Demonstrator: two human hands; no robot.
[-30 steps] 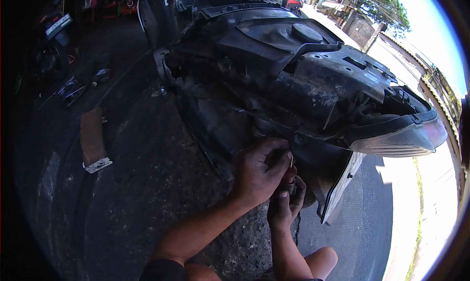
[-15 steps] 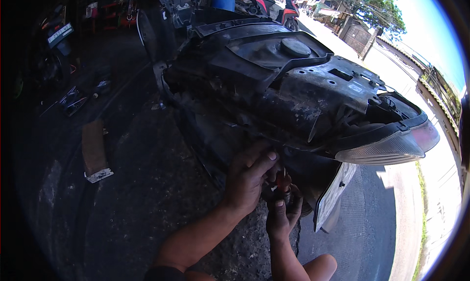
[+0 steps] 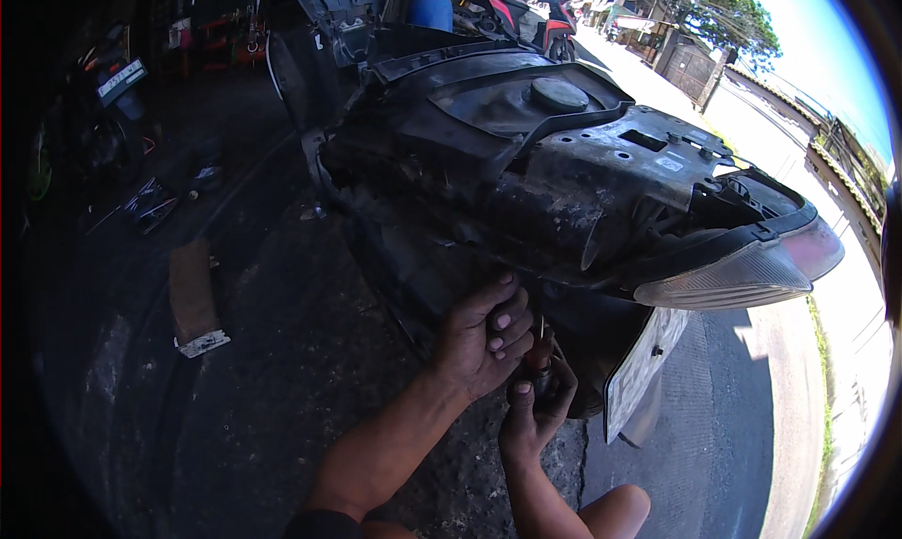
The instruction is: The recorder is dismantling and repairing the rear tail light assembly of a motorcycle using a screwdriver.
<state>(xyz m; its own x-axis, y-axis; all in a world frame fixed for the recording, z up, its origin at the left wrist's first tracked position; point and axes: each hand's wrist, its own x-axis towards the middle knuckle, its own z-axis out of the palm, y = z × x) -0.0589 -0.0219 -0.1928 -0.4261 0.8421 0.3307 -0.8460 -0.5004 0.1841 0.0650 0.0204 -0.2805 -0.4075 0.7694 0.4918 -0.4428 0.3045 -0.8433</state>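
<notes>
My left hand [image 3: 479, 337] has its fingers curled at the underside of the scooter's black rear body [image 3: 498, 163]; whatever is between them is hidden. Just below and to the right, my right hand [image 3: 536, 407] grips a screwdriver [image 3: 537, 356] with a reddish handle, its thin shaft pointing up beside my left fingers. A black rear fender [image 3: 587, 342] hangs behind the tool, with a plate [image 3: 639, 360] on it. The clear and red tail light [image 3: 723, 276] juts out above at the right.
A flattened cardboard piece [image 3: 194, 295] and a dark tray of tools [image 3: 148, 205] lie on the floor at left. Another motorbike [image 3: 99, 135] stands in shadow. A blue drum [image 3: 430, 11] and red-black scooters [image 3: 554, 27] stand behind, beside a sunlit street [image 3: 789, 407].
My left hand has shifted slightly left, its fingers now curled upright with the nails showing. The screwdriver and right hand sit a little lower and farther left. The view has moved slightly.
</notes>
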